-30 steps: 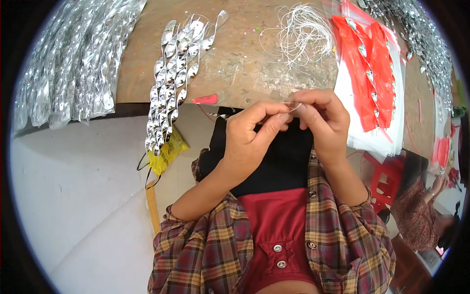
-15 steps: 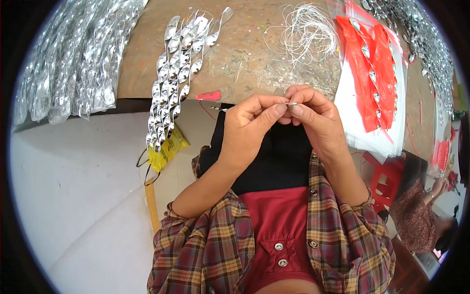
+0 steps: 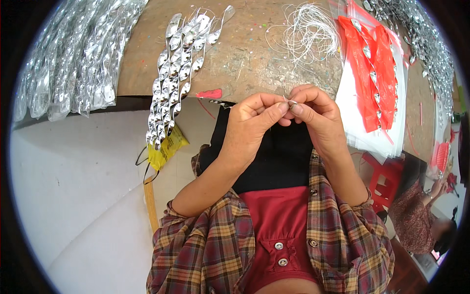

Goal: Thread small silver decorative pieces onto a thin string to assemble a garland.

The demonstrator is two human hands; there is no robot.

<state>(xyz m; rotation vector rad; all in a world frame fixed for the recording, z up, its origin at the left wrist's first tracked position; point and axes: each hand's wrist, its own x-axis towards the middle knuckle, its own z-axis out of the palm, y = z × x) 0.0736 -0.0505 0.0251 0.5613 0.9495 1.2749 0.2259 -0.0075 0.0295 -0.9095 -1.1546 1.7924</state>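
Over the worn brown table [image 3: 245, 63], both hands' fingers [image 3: 279, 109] pinch a small silver piece [image 3: 290, 102].

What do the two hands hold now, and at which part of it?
Both the left hand and the right hand pinch one tiny silver metal piece between their fingertips; it is too small to tell which part.

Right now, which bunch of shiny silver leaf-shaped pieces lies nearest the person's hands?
The fanned bunch of silver leaf-shaped pieces hanging over the brown worktable's front edge, just left of the left hand. The bagged silver heaps at far left and far right lie farther off.
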